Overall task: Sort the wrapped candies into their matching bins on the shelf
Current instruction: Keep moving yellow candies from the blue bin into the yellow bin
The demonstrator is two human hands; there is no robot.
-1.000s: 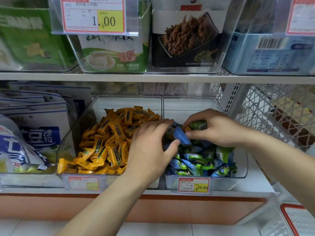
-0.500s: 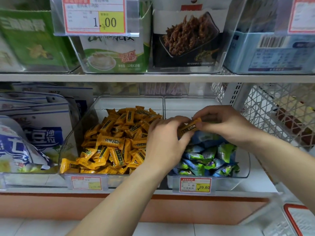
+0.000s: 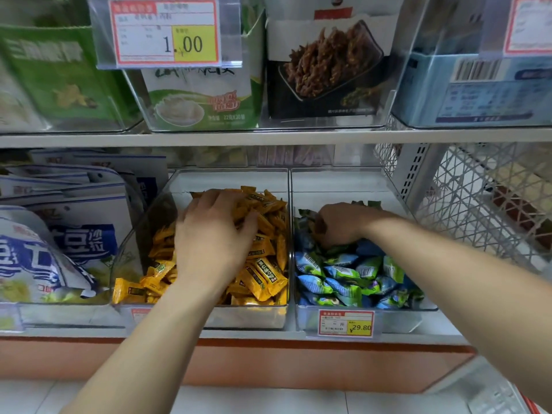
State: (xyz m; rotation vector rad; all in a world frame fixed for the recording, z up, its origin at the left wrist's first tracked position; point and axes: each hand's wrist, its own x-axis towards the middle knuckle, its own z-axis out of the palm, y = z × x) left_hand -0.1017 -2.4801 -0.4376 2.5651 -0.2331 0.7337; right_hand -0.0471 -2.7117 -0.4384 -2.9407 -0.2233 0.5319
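Two clear bins stand side by side on the lower shelf. The left bin (image 3: 239, 319) holds orange wrapped candies (image 3: 263, 276). My left hand (image 3: 215, 234) lies palm down on that pile with its fingers spread, and nothing shows in its grasp. The right bin (image 3: 403, 321) holds blue and green wrapped candies (image 3: 343, 273). At the back of this pile my right hand (image 3: 340, 225) has its fingers curled down among the wrappers. The fingertips are hidden, so a hold on a candy cannot be told.
White and blue snack bags (image 3: 44, 249) fill the bin to the left. A white wire mesh basket (image 3: 478, 204) stands to the right. The upper shelf edge (image 3: 268, 138) runs just above the bins, with boxed goods on it. A price tag (image 3: 346, 323) marks the right bin.
My hands met over the divider and an orange candy passed from right to left. My left hand has since moved over the orange bin, and my right hand has dropped into the blue-green pile.
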